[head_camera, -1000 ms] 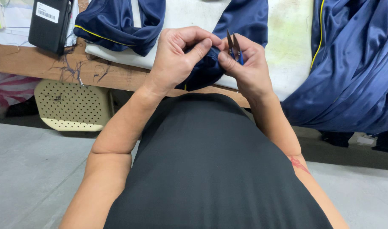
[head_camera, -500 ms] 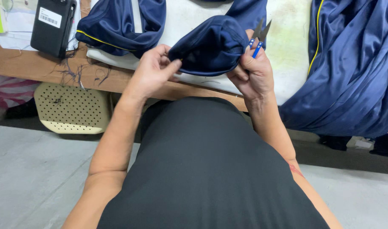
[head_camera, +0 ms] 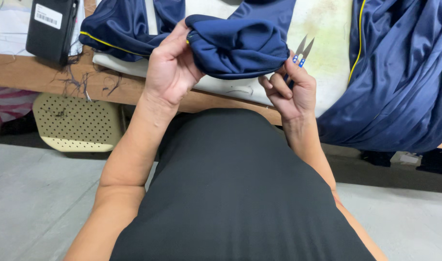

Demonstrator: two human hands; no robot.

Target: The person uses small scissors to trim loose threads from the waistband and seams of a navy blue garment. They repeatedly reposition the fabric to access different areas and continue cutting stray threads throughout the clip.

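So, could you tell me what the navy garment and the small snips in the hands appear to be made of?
Navy garment: seemingly a smooth synthetic knit, judging by its soft sheen and limp folds. Small snips: grey pointed blades look like bare metal; the blue handle, mostly hidden in the right hand, is probably plastic.

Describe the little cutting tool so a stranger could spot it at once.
Start at the white tabletop and find the right hand gripping bunched navy fabric. The thread snips poke up from its fingers: the only metal thing, with two open pointed blades and blue handles.
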